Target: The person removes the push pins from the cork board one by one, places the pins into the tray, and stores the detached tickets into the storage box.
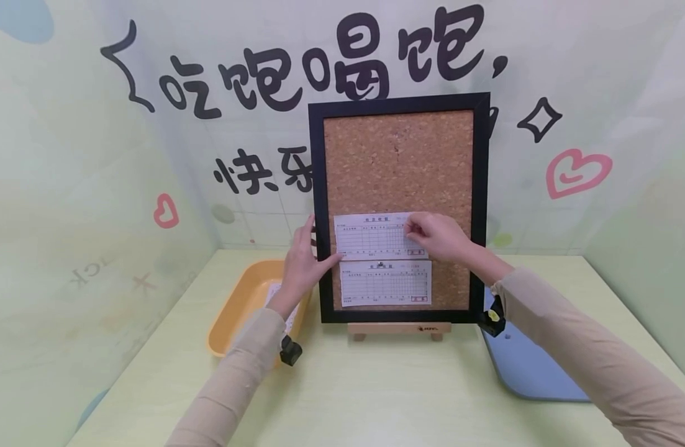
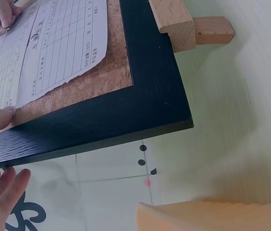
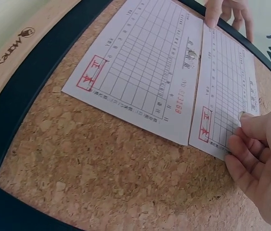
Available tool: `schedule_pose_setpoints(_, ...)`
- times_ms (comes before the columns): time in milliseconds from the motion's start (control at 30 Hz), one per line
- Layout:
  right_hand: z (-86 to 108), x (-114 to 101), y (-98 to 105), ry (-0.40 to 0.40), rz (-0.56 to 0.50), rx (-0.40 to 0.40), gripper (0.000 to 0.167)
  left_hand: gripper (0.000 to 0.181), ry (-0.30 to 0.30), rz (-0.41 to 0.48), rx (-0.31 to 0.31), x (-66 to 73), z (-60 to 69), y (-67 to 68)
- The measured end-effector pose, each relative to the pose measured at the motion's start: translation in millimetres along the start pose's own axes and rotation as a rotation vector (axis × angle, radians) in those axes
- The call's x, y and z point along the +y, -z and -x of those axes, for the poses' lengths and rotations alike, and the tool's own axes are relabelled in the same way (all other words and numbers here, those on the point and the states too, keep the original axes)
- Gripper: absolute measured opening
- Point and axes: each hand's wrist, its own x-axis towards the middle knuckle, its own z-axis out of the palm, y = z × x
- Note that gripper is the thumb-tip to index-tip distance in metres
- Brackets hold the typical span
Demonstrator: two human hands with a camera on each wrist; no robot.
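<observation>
A black-framed cork board point(image 1: 398, 161) stands upright on a wooden easel point(image 1: 398, 328). Two printed receipt slips lie against its lower left, the upper slip point(image 1: 370, 239) just above the lower slip point(image 1: 384, 285). A small silver thumbtack point(image 3: 191, 54) sits at the top middle of the lower slip. My left hand point(image 1: 302, 264) grips the board's left edge, its thumb on the upper slip's lower left corner and its fingers behind the frame. With thumb and fingers, my right hand point(image 1: 436, 234) pinches another small thumbtack point(image 3: 241, 115) against the upper slip's right part.
An orange-yellow tray point(image 1: 222, 332) with printed paper point(image 1: 272, 290) inside stands left of the board, partly hidden by my left arm. On the right lies a blue board point(image 1: 535, 366), partly under my right arm. A wall with black lettering rises behind.
</observation>
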Motion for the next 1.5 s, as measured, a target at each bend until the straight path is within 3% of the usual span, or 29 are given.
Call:
schedule_pose_setpoints(233,2.4,2.9,-1.9,0.033,0.033,-0.004,0.005,0.086,-0.065,-0.019,0.03,-1.0,-4.9,5.8)
schedule_pose_setpoints(500,4.0,5.0,-2.8,0.039,0.034,-0.007,0.005,0.068,-0.157,-0.1,0.062,7.1,-19.9,16.1)
schedule_pose_setpoints(967,4.7,2.5,-3.8,0.031,0.067,0.001,0.004,0.051,-0.278,-0.212,-0.058,21.3,-35.5,28.8)
schedule_pose_setpoints(1300,3.7,2.4,-3.5,0.026,0.074,-0.001,0.004,0.049,-0.318,-0.294,-0.109,28.1,-42.9,26.9)
schedule_pose_setpoints(1500,3.9,3.0,-4.0,0.044,0.078,-0.001,0.004,0.045,-0.299,-0.291,-0.138,30.9,-47.1,27.8)
